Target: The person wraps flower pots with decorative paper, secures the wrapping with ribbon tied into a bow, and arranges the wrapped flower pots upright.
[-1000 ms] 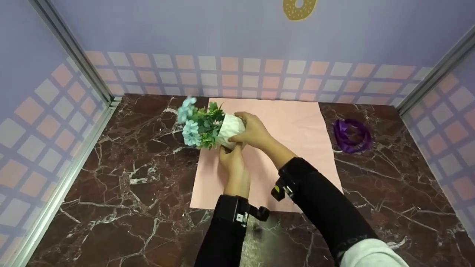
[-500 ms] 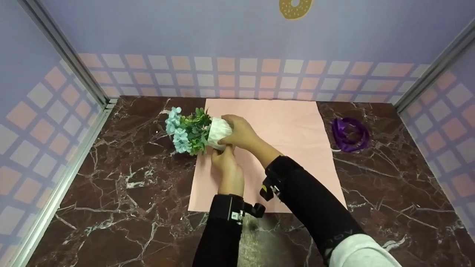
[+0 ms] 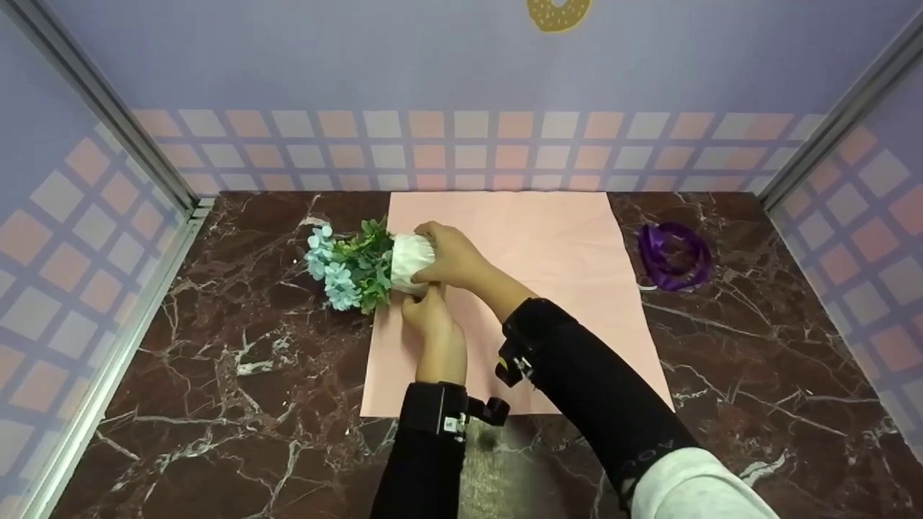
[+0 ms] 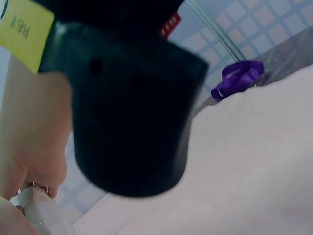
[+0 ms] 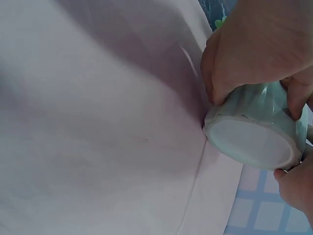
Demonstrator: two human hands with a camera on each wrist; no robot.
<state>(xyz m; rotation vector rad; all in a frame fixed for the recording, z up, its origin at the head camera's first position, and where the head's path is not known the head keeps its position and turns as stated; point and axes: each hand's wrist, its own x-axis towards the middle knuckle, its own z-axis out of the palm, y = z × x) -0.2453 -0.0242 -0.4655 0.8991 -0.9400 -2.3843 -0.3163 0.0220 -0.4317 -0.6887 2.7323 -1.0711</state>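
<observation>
A white pot (image 3: 409,268) with ridged sides lies tipped sideways over the left part of a pink sheet (image 3: 555,281). Its light-blue flowers (image 3: 337,281) and green leaves (image 3: 371,252) point left, past the sheet's edge. My right hand (image 3: 456,258) grips the pot from its base end, thumb on the near side. From the near side my left hand (image 3: 430,321) holds it low, with some fingertips hidden under the pot. The right wrist view shows the pot's flat round base (image 5: 252,142) close over the sheet. A dark camera mount (image 4: 132,112) blocks much of the left wrist view.
A coil of purple ribbon (image 3: 674,256) lies on the brown marbled tabletop (image 3: 238,404), right of the sheet. Tiled-pattern panels (image 3: 505,148) stand at the back and both sides. Black wrist cameras (image 3: 440,414) sit on both forearms.
Both hands have carried the potted flowers left and slightly toward me, from the sheet's upper left to its left edge. The grip stays the same; the head view has shifted a little.
</observation>
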